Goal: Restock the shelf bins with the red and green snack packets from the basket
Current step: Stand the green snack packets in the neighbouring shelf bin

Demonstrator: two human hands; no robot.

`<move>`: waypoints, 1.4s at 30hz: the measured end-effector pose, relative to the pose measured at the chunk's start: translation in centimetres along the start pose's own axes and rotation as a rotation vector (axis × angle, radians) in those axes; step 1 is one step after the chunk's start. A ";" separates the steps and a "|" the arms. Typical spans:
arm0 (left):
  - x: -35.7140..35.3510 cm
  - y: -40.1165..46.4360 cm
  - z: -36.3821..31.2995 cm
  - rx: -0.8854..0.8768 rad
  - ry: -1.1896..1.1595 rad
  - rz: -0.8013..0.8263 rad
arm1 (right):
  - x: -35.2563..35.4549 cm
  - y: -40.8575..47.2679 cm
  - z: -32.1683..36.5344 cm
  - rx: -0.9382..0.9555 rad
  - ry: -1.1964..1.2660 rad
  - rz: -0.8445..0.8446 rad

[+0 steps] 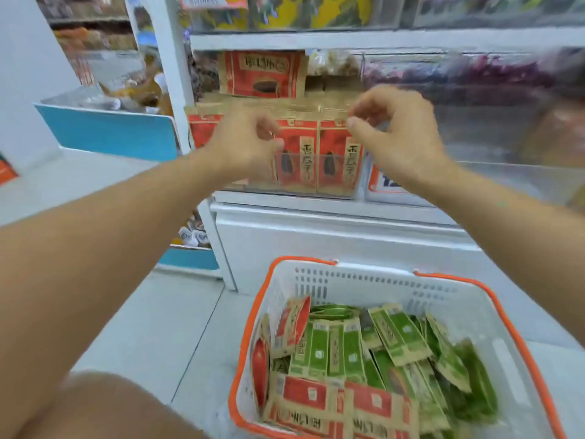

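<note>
Step in hand: squaring the row of red packets [316,156] standing upright in the clear shelf bin [316,185]. Left hand [243,144] has its fingers curled at the packet tops; whether it pinches one cannot be told. Right hand [402,128] pinches the top edge of the rightmost packet. Basket [253,312] sits on the floor below, holding many green packets [348,343] and some red ones [316,397]. Next move likely calls for releasing and reaching down for more. The shelf above leaves little headroom; the bin's right wall is close.
</note>
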State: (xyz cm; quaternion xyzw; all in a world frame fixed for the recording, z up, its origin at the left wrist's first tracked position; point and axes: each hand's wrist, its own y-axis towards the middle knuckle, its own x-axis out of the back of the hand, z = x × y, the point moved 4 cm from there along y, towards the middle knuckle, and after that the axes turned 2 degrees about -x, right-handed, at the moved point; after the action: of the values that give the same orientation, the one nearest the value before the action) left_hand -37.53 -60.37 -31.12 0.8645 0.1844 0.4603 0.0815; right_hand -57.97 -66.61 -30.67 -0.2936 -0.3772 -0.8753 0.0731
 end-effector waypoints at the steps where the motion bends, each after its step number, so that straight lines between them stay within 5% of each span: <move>1: -1.6 -1.8 -1.1 -0.046 0.080 0.184 | -0.8 -2.5 -0.5 -0.022 0.021 0.097; 4: -7.4 -8.3 -2.3 -0.087 0.308 0.797 | -5.0 -12.1 -4.2 -0.307 0.041 0.659; 6: -10.8 -12.2 -1.7 -0.047 0.371 1.060 | -7.0 -18.1 -6.6 -0.396 -0.103 0.941; 9: -13.6 -15.8 -1.0 -0.046 0.559 1.325 | -8.4 -25.9 -8.8 -0.446 -0.399 1.355; 12: -14.4 -16.5 -1.8 -0.069 0.598 1.365 | -8.6 -30.9 -10.8 -0.453 -0.615 1.513; 18: -14.9 -14.9 -3.6 -0.144 0.595 1.328 | -5.9 -31.7 -14.5 -0.701 -0.405 1.398; 24: -14.9 -12.7 -4.3 -0.197 0.544 1.226 | -0.5 -19.5 -11.1 -0.989 0.018 1.075; 27: -14.8 -11.5 -7.1 -0.156 0.148 1.042 | 3.5 -12.9 -7.3 -1.033 0.184 0.873; 31: -13.7 -9.1 -10.6 -0.203 -0.297 0.493 | 6.4 -8.0 -2.3 -0.954 0.426 0.689; 34: -12.7 -6.9 -10.6 0.038 -0.700 0.347 | 7.2 -6.1 -1.5 -0.735 0.518 0.425; 37: -11.3 -4.6 -8.5 0.360 -1.052 0.275 | 8.2 -4.5 -3.7 -0.565 0.176 0.142; 39: -9.5 -3.1 -7.0 0.399 -1.272 0.211 | 7.7 -4.2 -5.2 -0.667 0.083 0.190; 42: -7.2 -1.6 -5.2 0.415 -1.521 0.124 | 5.1 -5.4 -6.0 -0.852 0.507 0.463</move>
State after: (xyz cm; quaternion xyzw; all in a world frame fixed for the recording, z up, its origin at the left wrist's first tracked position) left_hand -45.86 -61.87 -34.26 0.9483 0.1117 -0.2970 -0.0037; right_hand -66.75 -66.51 -34.38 -0.1524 0.1147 -0.9551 0.2269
